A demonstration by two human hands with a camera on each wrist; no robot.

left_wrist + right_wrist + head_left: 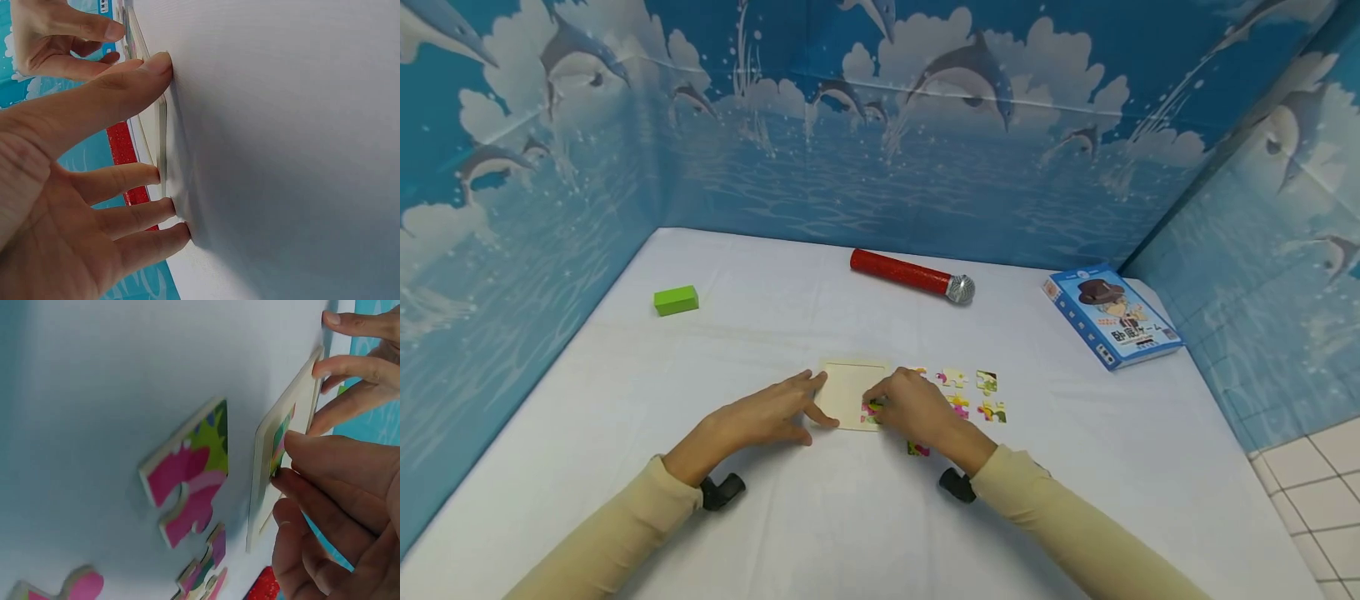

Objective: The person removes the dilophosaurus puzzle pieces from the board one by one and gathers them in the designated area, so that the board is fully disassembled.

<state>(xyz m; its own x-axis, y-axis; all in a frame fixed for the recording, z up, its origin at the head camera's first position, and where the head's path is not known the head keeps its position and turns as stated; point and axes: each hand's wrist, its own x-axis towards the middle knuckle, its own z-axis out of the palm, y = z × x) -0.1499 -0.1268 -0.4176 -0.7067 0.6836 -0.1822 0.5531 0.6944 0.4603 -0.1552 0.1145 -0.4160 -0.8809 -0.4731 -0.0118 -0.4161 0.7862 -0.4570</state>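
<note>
A pale wooden puzzle board (844, 392) with a raised border lies flat in the middle of the white table. My left hand (775, 410) spreads its fingers at the board's left side, thumb by the near corner, fingertips touching the edge and the cloth. Over the board's right part, my right hand (917, 408) pinches a pink and green puzzle piece (282, 440) between thumb and forefinger, down inside the border. Its fingers partly hide that piece. A pink and green corner piece (190, 469) lies on the cloth close to the board's near right side.
Several loose puzzle pieces (991, 411) lie right of the board, some behind my right hand. Farther back are a red microphone (902, 272) and a green block (676, 300). A blue box (1112, 317) sits at the back right. Dolphin-printed curtains (880, 167) enclose the table.
</note>
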